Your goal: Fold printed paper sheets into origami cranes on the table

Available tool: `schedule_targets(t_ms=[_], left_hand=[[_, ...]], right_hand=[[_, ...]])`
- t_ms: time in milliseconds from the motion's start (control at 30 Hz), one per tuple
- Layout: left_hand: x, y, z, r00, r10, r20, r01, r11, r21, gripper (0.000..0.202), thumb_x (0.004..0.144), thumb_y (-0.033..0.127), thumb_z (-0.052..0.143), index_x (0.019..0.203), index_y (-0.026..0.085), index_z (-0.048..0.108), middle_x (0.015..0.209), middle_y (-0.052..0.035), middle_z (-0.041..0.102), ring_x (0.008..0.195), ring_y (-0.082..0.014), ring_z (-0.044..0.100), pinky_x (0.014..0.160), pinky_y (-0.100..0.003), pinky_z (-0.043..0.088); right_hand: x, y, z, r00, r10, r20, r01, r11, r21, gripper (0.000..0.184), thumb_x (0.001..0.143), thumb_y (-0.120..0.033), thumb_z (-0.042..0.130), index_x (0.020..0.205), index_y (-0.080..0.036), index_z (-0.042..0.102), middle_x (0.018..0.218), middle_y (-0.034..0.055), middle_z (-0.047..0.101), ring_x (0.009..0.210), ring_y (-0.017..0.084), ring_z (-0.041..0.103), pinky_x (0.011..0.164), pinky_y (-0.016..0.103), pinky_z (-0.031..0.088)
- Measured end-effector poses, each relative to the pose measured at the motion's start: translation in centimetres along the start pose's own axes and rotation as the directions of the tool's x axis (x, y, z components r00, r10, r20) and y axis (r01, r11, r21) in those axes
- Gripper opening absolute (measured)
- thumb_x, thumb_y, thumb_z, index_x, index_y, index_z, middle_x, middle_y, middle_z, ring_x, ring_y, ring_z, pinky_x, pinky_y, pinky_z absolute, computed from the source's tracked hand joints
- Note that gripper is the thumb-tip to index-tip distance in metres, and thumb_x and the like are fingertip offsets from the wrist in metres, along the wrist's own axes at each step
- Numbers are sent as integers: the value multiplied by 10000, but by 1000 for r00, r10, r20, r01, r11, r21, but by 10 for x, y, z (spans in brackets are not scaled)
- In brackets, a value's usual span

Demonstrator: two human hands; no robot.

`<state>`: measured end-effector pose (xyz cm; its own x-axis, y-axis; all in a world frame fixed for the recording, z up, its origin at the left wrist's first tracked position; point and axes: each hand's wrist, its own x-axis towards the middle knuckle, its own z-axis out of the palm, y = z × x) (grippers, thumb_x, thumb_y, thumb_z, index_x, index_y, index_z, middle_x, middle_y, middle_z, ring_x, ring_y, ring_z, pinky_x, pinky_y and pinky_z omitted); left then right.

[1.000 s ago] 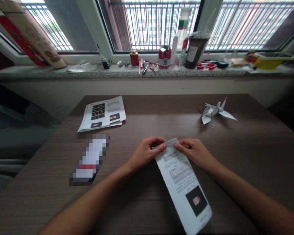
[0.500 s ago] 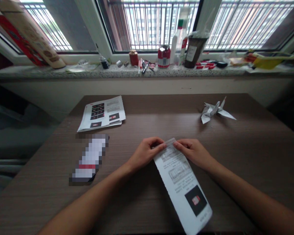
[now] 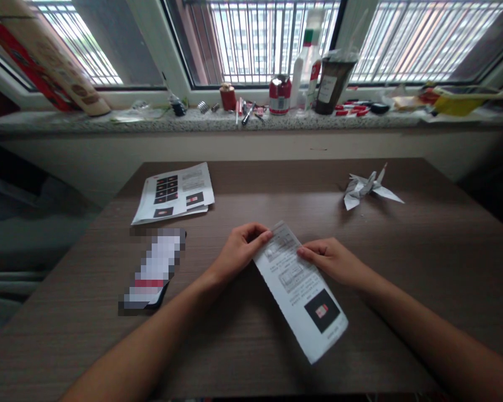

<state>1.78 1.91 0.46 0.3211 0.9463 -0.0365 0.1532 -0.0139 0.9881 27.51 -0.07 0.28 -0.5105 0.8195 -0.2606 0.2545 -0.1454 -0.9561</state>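
A long printed paper strip [image 3: 298, 287] with a dark picture near its lower end lies slanted on the brown table [image 3: 423, 251]. My left hand [image 3: 238, 251] is closed in a pinch on the strip's upper left corner. My right hand [image 3: 329, 259] rests on the strip's right edge with its fingers curled and pressing the paper. A folded paper crane [image 3: 366, 190] stands at the far right of the table.
A stack of printed sheets [image 3: 176, 192] lies at the far left, with a blurred-out phone-sized object [image 3: 153, 271] in front of it. The stone window sill [image 3: 109, 124] behind the table holds a red can [image 3: 280, 95], bottles, a dark cup and small tools.
The paper strip has slid away from me and to the left, with its lower end now fully on the table. My left hand moved up and left with the corner.
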Motion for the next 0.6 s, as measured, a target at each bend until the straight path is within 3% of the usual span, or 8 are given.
schedule_targets(t_ms=[267,500,600], left_hand=[[5,-5,-10,997,-4,-80,1,1000,-31,304,934,461,704,929,157,706,784,-53,701,656,-159,634,568,-255,496],[9,-10,-21,985,21,-173,-20,1000,11,322,923,480,711,915,158,691,774,-43,699,657,-158,633,584,-253,502],[13,-16,-32,969,51,-243,-47,999,25,329,918,488,717,910,161,681,805,-42,699,681,-156,632,605,-249,501]], right_hand=[[1,6,-6,998,20,52,-21,1000,19,394,973,-539,629,942,-188,805,924,79,799,791,181,717,724,304,559],[-2,11,-17,992,29,124,-21,998,-64,451,998,-561,584,925,-173,803,829,60,787,645,135,660,597,260,510],[-5,10,-22,988,71,139,-69,997,-16,436,970,-574,623,974,-176,803,850,61,796,712,155,716,646,277,566]])
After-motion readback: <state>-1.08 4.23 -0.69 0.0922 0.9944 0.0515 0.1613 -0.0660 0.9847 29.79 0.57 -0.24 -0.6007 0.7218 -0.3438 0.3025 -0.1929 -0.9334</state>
